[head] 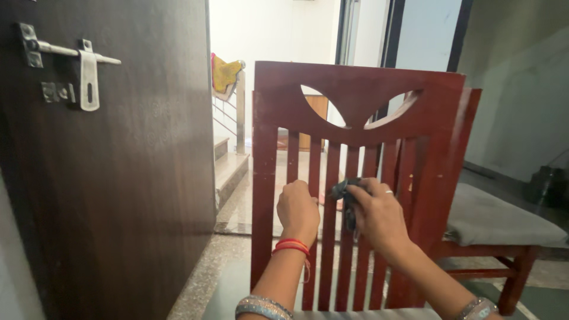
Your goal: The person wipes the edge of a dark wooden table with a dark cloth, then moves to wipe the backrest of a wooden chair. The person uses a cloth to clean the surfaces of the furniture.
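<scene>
dark cloth (345,192) pinched in right hand (379,216), on chair slat (351,178)

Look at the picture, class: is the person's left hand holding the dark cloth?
No: the dark cloth is in the right hand, while the left hand grips a chair slat.

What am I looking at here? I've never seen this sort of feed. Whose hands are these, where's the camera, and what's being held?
There is one picture, from a camera worn on a person's head, looking down at their own bare hands. No machine is involved. In front stands a red-brown wooden chair, seen from behind its slatted back. The left hand grips one slat. The right hand holds a dark cloth against the slats. A second chair with a grey cushion stands behind. On the left is a dark door with a metal latch.
</scene>
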